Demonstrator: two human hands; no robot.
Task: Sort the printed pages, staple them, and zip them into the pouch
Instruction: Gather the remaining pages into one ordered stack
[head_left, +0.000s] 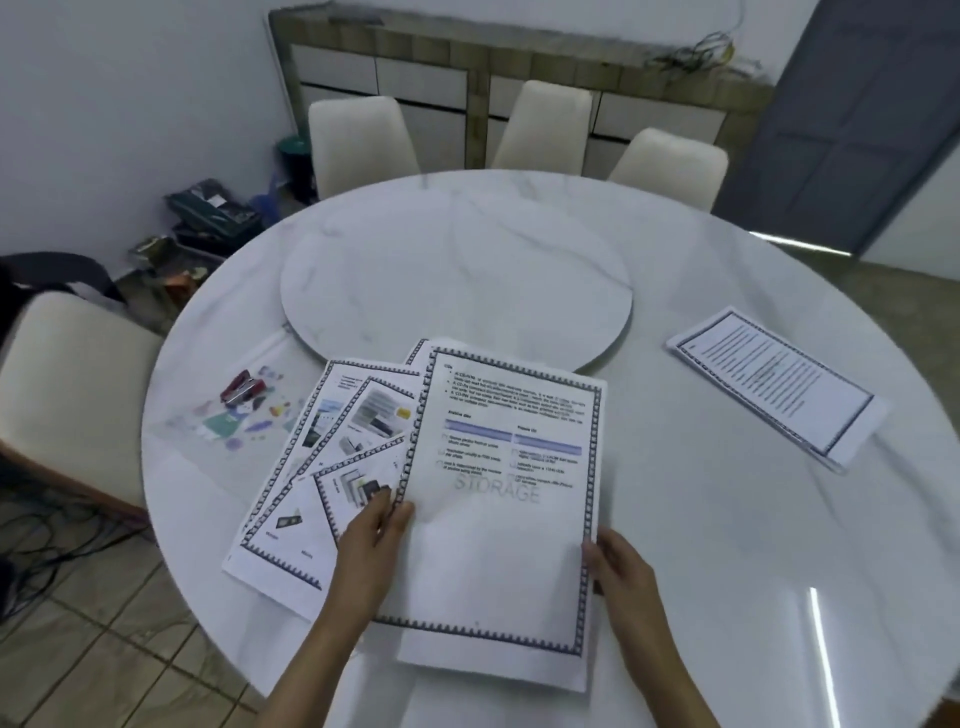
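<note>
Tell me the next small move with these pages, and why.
Probably lift the STORAGE page clear and carry it to the separate stack at the right. The left hand and right hand pinch its side edges, it lies on top of the fanned pages, and the stapler sits untouched on the pouch, so sorting seems unfinished.

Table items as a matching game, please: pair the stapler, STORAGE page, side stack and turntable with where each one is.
1. stapler
2. STORAGE page
3. side stack
4. turntable

a. middle of the table
b. on the clear pouch, at the left
c. pinched by left hand and right hand
d. alone on the right side

Pairs: 1-b, 2-c, 3-d, 4-a
</note>
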